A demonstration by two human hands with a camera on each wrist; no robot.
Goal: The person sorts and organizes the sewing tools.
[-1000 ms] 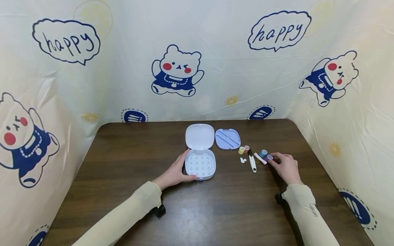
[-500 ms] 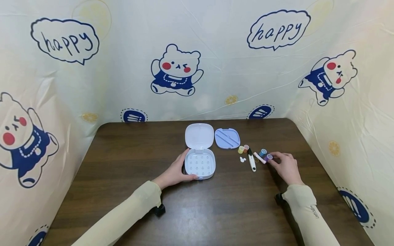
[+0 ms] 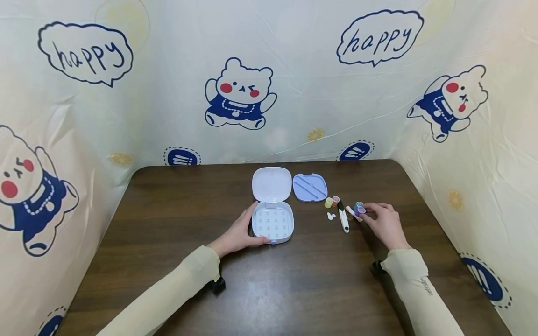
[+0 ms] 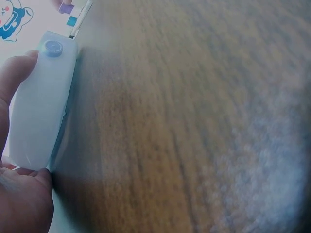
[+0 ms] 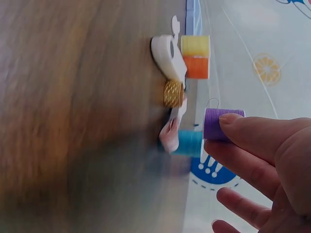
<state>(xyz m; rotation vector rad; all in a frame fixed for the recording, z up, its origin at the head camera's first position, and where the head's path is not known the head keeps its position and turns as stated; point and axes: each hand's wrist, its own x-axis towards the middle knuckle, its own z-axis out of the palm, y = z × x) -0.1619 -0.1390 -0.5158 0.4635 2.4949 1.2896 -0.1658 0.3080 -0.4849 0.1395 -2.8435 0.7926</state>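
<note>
A white case (image 3: 279, 241) stands on the table, its lid swung back and rows of small pegs inside. My left hand (image 3: 237, 236) holds it round the left side, thumb at the front beside the round catch (image 4: 52, 47). Between thumb and forefinger, my right hand (image 3: 385, 226) pinches a purple thread spool (image 5: 214, 127), raised off the table. A loose thread end loops from that spool. Close by stand a blue thread spool (image 5: 189, 142), a gold thimble (image 5: 173, 93) and a pale stick-like piece (image 5: 169, 137).
Yellow (image 5: 195, 46) and orange (image 5: 198, 67) thread spools stand left of a white-handled tool with a black end (image 3: 343, 220). A small white piece (image 3: 331, 216) lies in front of them. The lilac tray (image 3: 309, 187) lies beside the lid. A printed cloth (image 3: 302, 93) hangs behind the table.
My right hand has lifted the purple spool and moved it slightly left and up, in front of the blue spool. The left hand keeps its hold on the case.
</note>
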